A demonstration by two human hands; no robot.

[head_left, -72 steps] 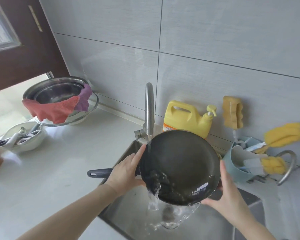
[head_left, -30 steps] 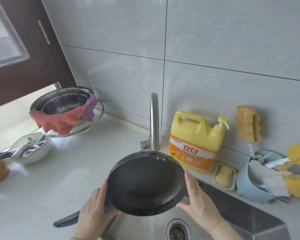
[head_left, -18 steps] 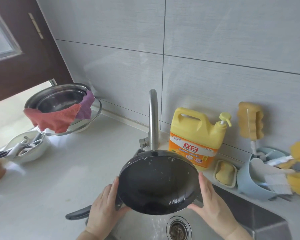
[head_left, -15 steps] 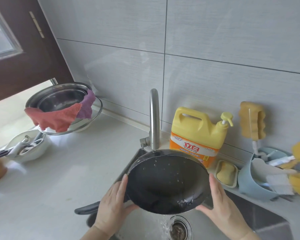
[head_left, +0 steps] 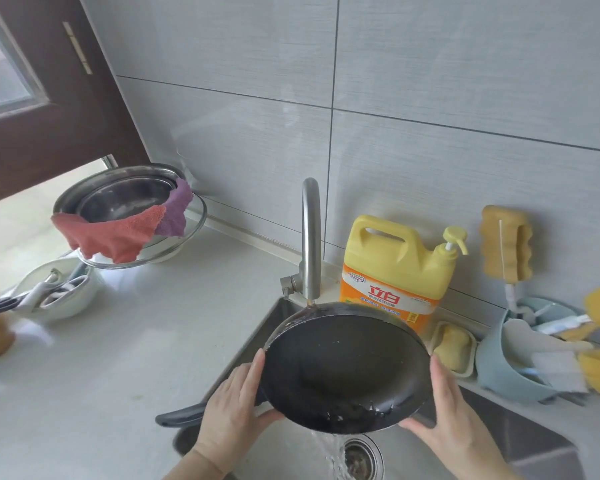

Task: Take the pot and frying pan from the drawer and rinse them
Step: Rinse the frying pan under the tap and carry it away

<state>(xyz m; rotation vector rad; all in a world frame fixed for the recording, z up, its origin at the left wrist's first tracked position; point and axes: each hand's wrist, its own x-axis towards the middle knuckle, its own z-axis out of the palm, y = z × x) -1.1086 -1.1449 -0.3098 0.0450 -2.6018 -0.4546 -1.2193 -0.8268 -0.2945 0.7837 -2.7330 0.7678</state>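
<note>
A black frying pan (head_left: 343,365) is tilted toward me over the steel sink (head_left: 520,441), below the curved tap (head_left: 310,237). Water pours off the pan's lower rim toward the drain (head_left: 359,459). My left hand (head_left: 232,410) holds the pan where its dark handle (head_left: 179,417) joins the rim, thumb under the pan. My right hand (head_left: 447,424) holds the opposite rim with fingers along the edge and thumb beneath. A steel pot (head_left: 118,199) stands on the counter at the back left, with red and purple cloths draped over its edge.
A yellow detergent jug (head_left: 395,271) stands behind the sink, a soap dish (head_left: 452,344) next to it. A blue holder (head_left: 513,362) with brushes and sponges is at the right. A white bowl (head_left: 59,296) holding scissors sits on the left counter.
The pan swung between left and right over the sink as it was tipped; it now sits further right, and water runs off its lower edge. Both hands kept their hold.
</note>
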